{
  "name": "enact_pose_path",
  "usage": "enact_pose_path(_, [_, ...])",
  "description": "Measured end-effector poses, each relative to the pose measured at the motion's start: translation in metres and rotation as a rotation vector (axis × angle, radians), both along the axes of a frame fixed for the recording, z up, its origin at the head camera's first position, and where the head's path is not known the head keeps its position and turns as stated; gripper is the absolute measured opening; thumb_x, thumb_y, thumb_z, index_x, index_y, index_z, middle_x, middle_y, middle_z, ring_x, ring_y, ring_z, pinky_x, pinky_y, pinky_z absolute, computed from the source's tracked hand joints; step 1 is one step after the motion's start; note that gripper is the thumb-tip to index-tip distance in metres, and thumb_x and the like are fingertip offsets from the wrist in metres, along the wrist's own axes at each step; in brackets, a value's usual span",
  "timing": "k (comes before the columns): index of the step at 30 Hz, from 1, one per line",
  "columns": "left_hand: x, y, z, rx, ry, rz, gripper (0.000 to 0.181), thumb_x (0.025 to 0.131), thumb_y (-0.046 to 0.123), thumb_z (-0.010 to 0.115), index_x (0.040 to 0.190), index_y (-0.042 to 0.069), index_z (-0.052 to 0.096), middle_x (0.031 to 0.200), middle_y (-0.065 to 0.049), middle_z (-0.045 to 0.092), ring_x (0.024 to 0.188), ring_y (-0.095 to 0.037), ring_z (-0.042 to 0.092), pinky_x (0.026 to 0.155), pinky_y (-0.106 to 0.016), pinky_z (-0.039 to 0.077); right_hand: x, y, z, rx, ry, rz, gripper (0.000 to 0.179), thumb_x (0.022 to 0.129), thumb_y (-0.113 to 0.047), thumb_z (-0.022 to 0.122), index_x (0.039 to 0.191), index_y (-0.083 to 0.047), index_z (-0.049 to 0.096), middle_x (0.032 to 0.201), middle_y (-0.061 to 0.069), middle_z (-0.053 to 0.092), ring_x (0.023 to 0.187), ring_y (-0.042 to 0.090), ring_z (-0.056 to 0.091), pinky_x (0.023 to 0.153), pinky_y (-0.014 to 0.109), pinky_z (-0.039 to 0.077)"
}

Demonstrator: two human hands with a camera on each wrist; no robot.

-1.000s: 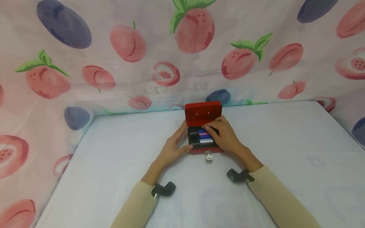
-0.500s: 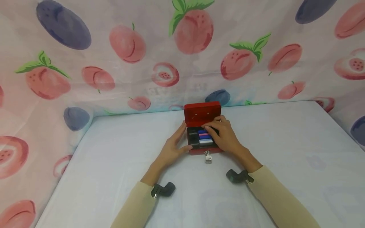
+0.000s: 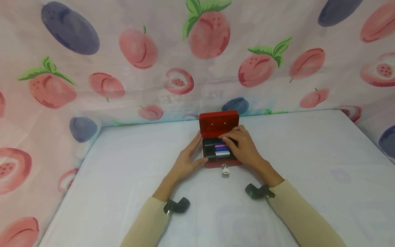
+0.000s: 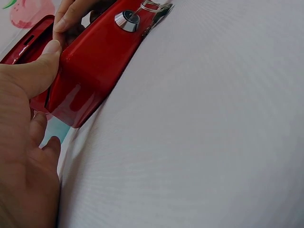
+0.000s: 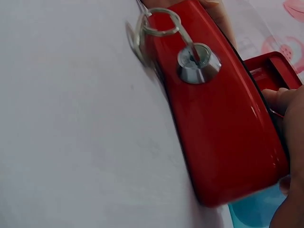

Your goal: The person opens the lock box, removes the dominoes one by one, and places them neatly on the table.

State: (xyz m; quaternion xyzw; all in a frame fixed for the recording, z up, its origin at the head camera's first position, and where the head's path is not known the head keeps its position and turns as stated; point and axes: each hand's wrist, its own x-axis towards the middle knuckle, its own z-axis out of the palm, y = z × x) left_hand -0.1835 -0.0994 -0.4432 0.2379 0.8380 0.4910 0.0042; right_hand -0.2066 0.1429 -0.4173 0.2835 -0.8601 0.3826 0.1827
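Note:
A small red cash box [image 3: 216, 164] stands on the table with its lid [image 3: 219, 123] raised. Inside is a black tray [image 3: 209, 150] where several slim blue, pink and white pieces [image 3: 222, 148] lie side by side. My left hand [image 3: 184, 161] holds the box's left end, thumb at the front corner and fingers along the side toward the hinge. Over the right part of the tray reaches my right hand [image 3: 245, 146], its fingertips down among the pieces near the back; I cannot tell whether it pinches one. A key sits in the front lock [image 5: 199, 64].
Keys [image 3: 225, 171] hang from a ring [image 5: 161, 22] at the box's front. White cloth covers the table [image 3: 139, 164], and a fruit-printed curtain [image 3: 172, 41] rises directly behind the box. A dark wrist camera [image 3: 176, 206] is strapped to each forearm.

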Motion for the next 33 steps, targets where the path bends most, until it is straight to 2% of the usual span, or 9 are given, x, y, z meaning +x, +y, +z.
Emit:
enact_pose_path(3, [0.001, 0.0, 0.001, -0.001, -0.01, 0.001, 0.085, 0.087, 0.024, 0.071, 0.153, 0.036, 0.018, 0.154, 0.023, 0.014, 0.141, -0.002, 0.015, 0.112, -0.044, 0.023, 0.0, 0.004, 0.002, 0.009, 0.01, -0.01, 0.015, 0.09, -0.014, 0.067, 0.103, -0.01, 0.075, 0.096, 0.003, 0.071, 0.094, 0.02, 0.045, 0.077, 0.039, 0.041])
enact_pose_path(8, [0.0, 0.0, 0.002, -0.016, -0.009, 0.005, 0.084, 0.087, 0.023, 0.07, 0.153, 0.035, 0.018, 0.154, 0.024, 0.013, 0.141, -0.001, 0.013, 0.112, -0.043, 0.023, -0.001, 0.01, 0.005, 0.074, -0.031, -0.01, 0.017, 0.089, -0.015, 0.069, 0.104, -0.011, 0.075, 0.09, 0.003, 0.066, 0.087, 0.019, 0.043, 0.069, 0.036, 0.039])
enact_pose_path(14, [0.0, -0.001, 0.0, -0.01, 0.007, 0.001, 0.084, 0.087, 0.022, 0.07, 0.153, 0.036, 0.018, 0.155, 0.021, 0.014, 0.142, -0.004, 0.014, 0.112, -0.044, 0.023, 0.001, 0.01, 0.009, 0.177, -0.1, 0.013, 0.022, 0.09, -0.017, 0.067, 0.111, -0.014, 0.074, 0.094, 0.004, 0.063, 0.09, 0.02, 0.045, 0.073, 0.036, 0.043])
enact_pose_path(18, [0.0, -0.001, 0.0, -0.004, 0.012, -0.008, 0.084, 0.087, 0.022, 0.07, 0.153, 0.035, 0.018, 0.155, 0.021, 0.014, 0.142, -0.005, 0.014, 0.112, -0.045, 0.023, 0.004, 0.008, 0.012, 0.207, -0.158, 0.013, 0.024, 0.091, -0.016, 0.065, 0.114, -0.015, 0.072, 0.1, 0.007, 0.06, 0.094, 0.021, 0.047, 0.079, 0.039, 0.047])
enact_pose_path(23, [-0.001, -0.001, -0.001, -0.001, 0.011, -0.004, 0.084, 0.087, 0.021, 0.07, 0.153, 0.036, 0.018, 0.155, 0.022, 0.014, 0.142, -0.004, 0.014, 0.112, -0.045, 0.022, 0.004, 0.006, 0.014, 0.207, -0.195, 0.027, 0.024, 0.091, -0.014, 0.065, 0.114, -0.015, 0.072, 0.108, 0.008, 0.062, 0.099, 0.022, 0.048, 0.085, 0.043, 0.048])
enact_pose_path(33, [0.0, 0.001, 0.0, -0.015, 0.001, 0.003, 0.084, 0.088, 0.023, 0.069, 0.153, 0.037, 0.017, 0.155, 0.023, 0.013, 0.141, -0.003, 0.014, 0.112, -0.046, 0.022, 0.003, 0.006, 0.012, 0.144, -0.236, 0.023, 0.024, 0.088, -0.009, 0.068, 0.111, -0.013, 0.073, 0.108, 0.009, 0.064, 0.103, 0.026, 0.049, 0.087, 0.047, 0.048])
